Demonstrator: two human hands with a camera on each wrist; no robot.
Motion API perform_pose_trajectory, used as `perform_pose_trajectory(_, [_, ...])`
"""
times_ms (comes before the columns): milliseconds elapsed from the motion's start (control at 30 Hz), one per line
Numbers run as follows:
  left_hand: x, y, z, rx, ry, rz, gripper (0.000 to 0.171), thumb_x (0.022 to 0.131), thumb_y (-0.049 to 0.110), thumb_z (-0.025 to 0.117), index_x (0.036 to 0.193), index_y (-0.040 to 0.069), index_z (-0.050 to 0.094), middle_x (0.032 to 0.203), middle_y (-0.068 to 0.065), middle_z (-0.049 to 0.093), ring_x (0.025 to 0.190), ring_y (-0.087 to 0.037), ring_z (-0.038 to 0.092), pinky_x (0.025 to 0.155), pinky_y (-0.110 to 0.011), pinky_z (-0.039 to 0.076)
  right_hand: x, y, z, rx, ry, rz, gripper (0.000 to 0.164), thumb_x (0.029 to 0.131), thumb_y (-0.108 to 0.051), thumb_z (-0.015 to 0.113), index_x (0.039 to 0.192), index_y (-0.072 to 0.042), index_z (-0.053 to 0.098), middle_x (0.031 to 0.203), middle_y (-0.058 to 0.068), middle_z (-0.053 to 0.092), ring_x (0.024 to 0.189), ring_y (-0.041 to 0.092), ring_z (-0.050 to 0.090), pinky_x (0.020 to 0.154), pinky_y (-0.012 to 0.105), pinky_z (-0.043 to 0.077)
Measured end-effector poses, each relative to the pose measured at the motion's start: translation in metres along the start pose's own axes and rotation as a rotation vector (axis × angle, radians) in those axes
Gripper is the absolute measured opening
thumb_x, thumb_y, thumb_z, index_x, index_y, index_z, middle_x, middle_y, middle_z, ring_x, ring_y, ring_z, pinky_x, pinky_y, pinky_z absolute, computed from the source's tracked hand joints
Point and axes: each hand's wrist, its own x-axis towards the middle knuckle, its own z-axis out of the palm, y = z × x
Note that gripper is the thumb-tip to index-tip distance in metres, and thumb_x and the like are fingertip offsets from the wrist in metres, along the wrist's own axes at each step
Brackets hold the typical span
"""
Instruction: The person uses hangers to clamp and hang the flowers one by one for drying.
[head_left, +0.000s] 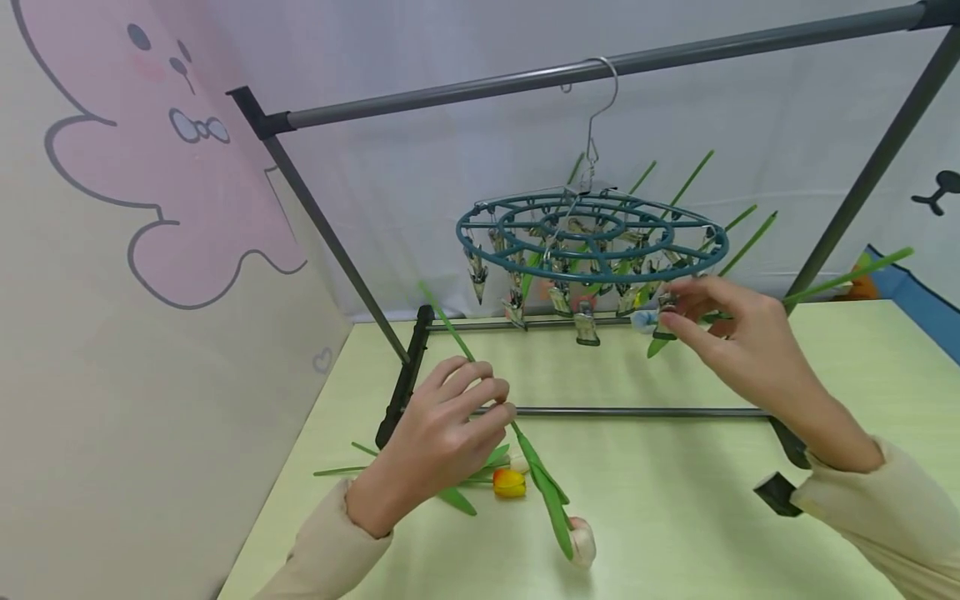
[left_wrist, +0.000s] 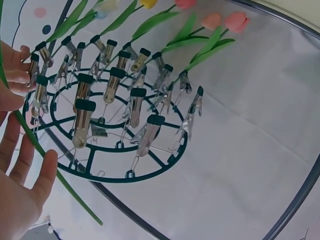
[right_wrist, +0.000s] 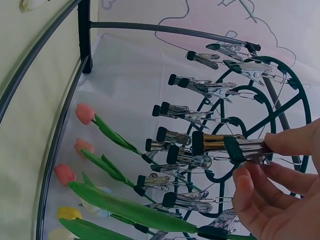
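Note:
My left hand (head_left: 450, 425) grips the green stem of an artificial white tulip (head_left: 583, 542), whose bloom points down toward the table. Over at the right edge of a round teal clip hanger (head_left: 592, 277), my right hand (head_left: 738, 333) pinches a metal clip (right_wrist: 247, 150) between thumb and fingers. Many such clips dangle from the hanger's rings. In the right wrist view, several tulips hang bloom-down from other clips, among them a pink tulip (right_wrist: 85, 114). The left wrist view catches the stem (left_wrist: 75, 195) crossing the fingers of the left hand.
A grey metal frame (head_left: 450, 96) stands on the pale green table (head_left: 637, 517), and the hanger's hook (head_left: 611, 83) loops over its top bar. Beside the left hand lie more tulips, including a yellow-orange tulip (head_left: 509, 483). A white curtain (head_left: 390, 200) covers the back.

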Motion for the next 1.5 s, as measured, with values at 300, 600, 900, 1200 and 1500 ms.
perform_pose_trajectory(300, [0.014,-0.002,0.0,0.012,-0.006,0.048,0.01,0.077,0.003,0.065,0.077,0.012,0.069,0.087,-0.002,0.065,0.091,-0.021,0.058,0.089,-0.034,0.048,-0.001,0.0,-0.001,0.037,0.029,0.023,0.033,0.09,-0.018,0.066,0.121,-0.009,0.061,0.096,0.006,0.065,0.082,-0.006,0.053,0.063,0.006,0.044])
perform_pose_trajectory(600, [0.025,-0.003,-0.001,0.029,0.008,0.111,0.009,0.079,0.003,0.066,0.077,0.012,0.068,0.087,-0.002,0.065,0.09,-0.02,0.058,0.092,-0.033,0.047,-0.006,-0.004,-0.003,0.12,0.085,0.021,0.038,0.088,-0.011,0.067,0.124,-0.009,0.058,0.1,0.003,0.061,0.083,-0.006,0.057,0.06,0.007,0.047])
perform_pose_trajectory(900, [0.036,-0.002,-0.004,0.052,0.022,0.154,0.006,0.082,0.006,0.067,0.078,0.011,0.067,0.089,-0.003,0.066,0.092,-0.02,0.058,0.094,-0.033,0.047,-0.017,-0.022,-0.006,0.231,0.187,0.013,0.033,0.084,0.0,0.068,0.116,-0.005,0.061,0.104,0.002,0.062,0.082,0.007,0.06,0.056,0.012,0.05])
perform_pose_trajectory(1200, [0.046,-0.003,-0.005,0.067,0.053,0.186,0.008,0.084,0.006,0.064,0.08,0.011,0.068,0.091,-0.003,0.066,0.094,-0.02,0.059,0.098,-0.034,0.045,-0.027,-0.039,-0.001,0.225,0.219,0.002,0.025,0.082,0.002,0.07,0.107,0.0,0.062,0.099,0.002,0.062,0.085,0.007,0.059,0.065,0.008,0.047])
perform_pose_trajectory(1500, [0.056,-0.001,-0.004,0.077,0.107,0.237,0.013,0.086,0.004,0.062,0.078,0.012,0.069,0.09,-0.003,0.066,0.094,-0.02,0.059,0.1,-0.035,0.044,-0.035,-0.055,0.006,0.274,0.099,-0.108,0.027,0.081,0.005,0.07,0.105,-0.007,0.065,0.097,0.005,0.065,0.09,0.009,0.062,0.068,0.013,0.052])
